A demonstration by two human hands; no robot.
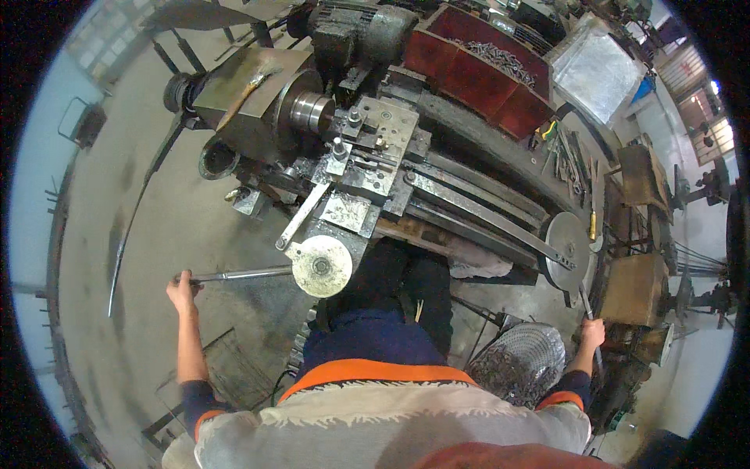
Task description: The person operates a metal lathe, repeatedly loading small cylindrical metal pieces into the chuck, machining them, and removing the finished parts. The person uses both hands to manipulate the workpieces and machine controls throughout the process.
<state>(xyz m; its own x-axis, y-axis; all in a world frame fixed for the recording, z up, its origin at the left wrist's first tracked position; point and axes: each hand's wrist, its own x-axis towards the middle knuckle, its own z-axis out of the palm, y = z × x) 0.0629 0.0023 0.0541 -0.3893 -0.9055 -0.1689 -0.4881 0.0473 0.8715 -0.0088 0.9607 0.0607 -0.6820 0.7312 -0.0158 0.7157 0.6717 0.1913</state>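
Observation:
My left hand (pixel 183 291) is closed around the outer end of a long metal lever (pixel 246 275). That lever runs right to a round pale disc (pixel 321 266), which a flat link bar (pixel 303 216) joins to the lathe's slide (pixel 391 129). On the right side, my right hand (pixel 594 334) grips a second metal lever (pixel 585 300) below a grey round disc (pixel 567 241). From this disc a long flat bar (pixel 488 213) reaches back to the slide. The shiny cylindrical spindle nose (pixel 312 111) faces the slide's tooling; any workpiece there is too small to make out.
A dark red bin (pixel 476 86) of small metal pieces stands behind the lathe bed, near a motor (pixel 363 35). Hand tools (pixel 570 168) lie at right. A mesh basket (pixel 523 352) with dark scraps sits by my right arm. A brush (pixel 246 98) rests on the headstock (pixel 226 82).

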